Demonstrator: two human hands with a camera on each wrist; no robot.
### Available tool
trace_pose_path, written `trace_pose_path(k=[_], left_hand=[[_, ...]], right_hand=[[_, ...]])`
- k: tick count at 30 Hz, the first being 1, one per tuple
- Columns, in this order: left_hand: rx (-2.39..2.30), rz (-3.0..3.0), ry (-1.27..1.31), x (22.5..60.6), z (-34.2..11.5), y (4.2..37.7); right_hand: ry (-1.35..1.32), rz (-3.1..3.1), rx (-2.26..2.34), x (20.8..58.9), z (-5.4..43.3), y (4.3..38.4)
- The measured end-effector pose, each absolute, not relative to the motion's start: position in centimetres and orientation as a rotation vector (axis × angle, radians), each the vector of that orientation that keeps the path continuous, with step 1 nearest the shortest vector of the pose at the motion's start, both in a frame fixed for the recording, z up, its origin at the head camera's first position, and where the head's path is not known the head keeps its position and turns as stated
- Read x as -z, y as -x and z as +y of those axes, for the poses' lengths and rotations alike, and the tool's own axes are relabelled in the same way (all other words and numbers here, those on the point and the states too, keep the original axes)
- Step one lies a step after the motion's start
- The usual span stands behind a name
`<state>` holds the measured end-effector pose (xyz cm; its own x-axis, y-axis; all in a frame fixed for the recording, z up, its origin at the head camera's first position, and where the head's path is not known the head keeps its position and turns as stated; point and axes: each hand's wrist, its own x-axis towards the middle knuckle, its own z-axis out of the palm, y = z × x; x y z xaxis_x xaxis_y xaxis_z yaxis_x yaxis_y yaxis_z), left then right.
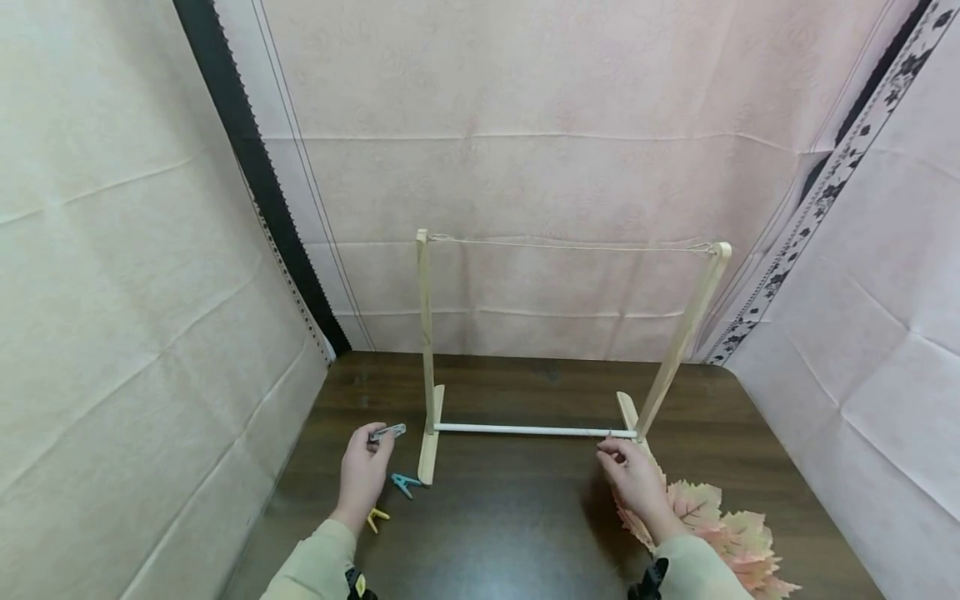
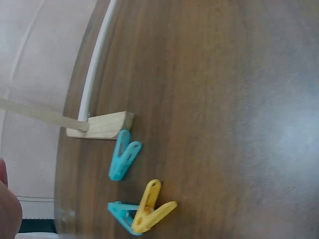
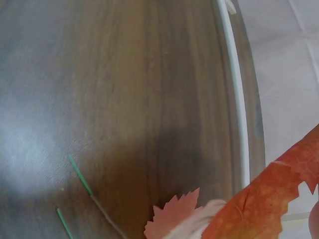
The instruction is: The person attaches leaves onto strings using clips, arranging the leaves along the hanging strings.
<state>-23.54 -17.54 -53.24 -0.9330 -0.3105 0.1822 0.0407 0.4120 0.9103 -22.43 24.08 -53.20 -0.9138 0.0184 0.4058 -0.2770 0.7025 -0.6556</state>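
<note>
My left hand [image 1: 363,475] pinches a grey clothespin [image 1: 390,432] between thumb and fingers, left of the wooden stand's left post [image 1: 425,333]. Only a bit of that hand [image 2: 7,214] shows at the edge of the left wrist view. Near the stand's right foot, my right hand [image 1: 633,479] has its fingertips together at the white rod [image 1: 532,430]. An orange-red artificial maple leaf [image 3: 254,209] hangs from this hand, close to the right wrist camera; the pinched part is hidden. Blue clothespins [image 2: 122,157] and a yellow clothespin [image 2: 149,211] lie on the table below the left hand.
A string [image 1: 555,245] runs between the tops of the two posts. Pale pink and yellow leaves [image 1: 742,542] lie beside the right forearm. Two green-tipped stems [image 3: 79,174] show in the right wrist view. Light cloth walls [image 1: 525,183] enclose the brown table [image 1: 510,533].
</note>
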Motion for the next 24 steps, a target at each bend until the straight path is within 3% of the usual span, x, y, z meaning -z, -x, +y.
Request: trace_pose_path(k=[13,24], left_hand=[[1.569,-2.308,-0.211,50.6,-18.2,24.0],[1.489,-2.298,-0.141,48.1,-17.5,24.5]], right_hand=[[0.014,-2.581,-1.396,50.5,23.0,22.8],[-0.096,-2.515,-1.424,48.4,21.2,22.6]])
